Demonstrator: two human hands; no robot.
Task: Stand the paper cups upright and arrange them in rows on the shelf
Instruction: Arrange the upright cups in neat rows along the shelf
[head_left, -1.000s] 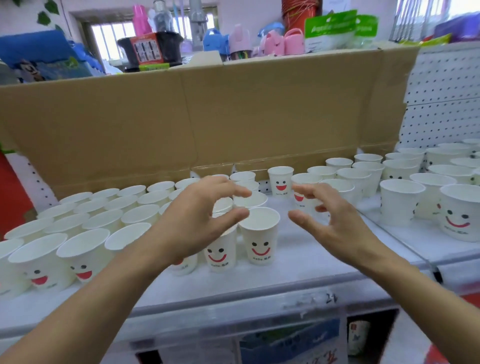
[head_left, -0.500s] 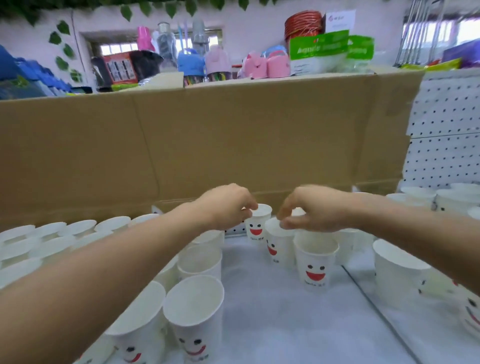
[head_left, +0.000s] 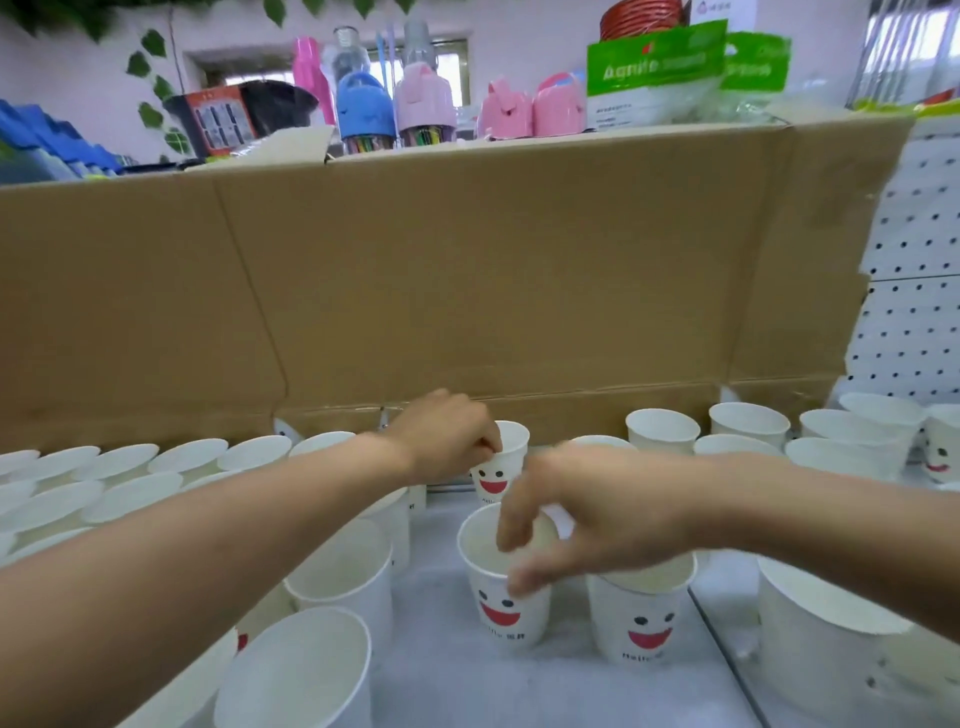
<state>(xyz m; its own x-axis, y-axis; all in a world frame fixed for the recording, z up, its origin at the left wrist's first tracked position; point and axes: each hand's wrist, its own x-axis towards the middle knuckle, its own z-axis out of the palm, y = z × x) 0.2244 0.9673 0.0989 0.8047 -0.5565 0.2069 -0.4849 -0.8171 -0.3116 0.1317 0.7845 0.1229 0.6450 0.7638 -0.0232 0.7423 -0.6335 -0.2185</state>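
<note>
The left hand (head_left: 447, 439) pinches the rim of a smiley paper cup (head_left: 500, 470), right up against the cardboard wall (head_left: 467, 270). The right hand (head_left: 597, 514) pinches the rim of a nearer smiley cup (head_left: 501, 608). Bare white shelf (head_left: 457, 680) lies under it. Rows of cups (head_left: 171, 457) crowd the left hand's far side.

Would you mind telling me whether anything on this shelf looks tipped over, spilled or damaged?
Nothing stands out: every paper cup in view is upright, and none looks crushed or spilled. The left hand pinches the rim of the back cup and the right hand that of the front cup.
</note>
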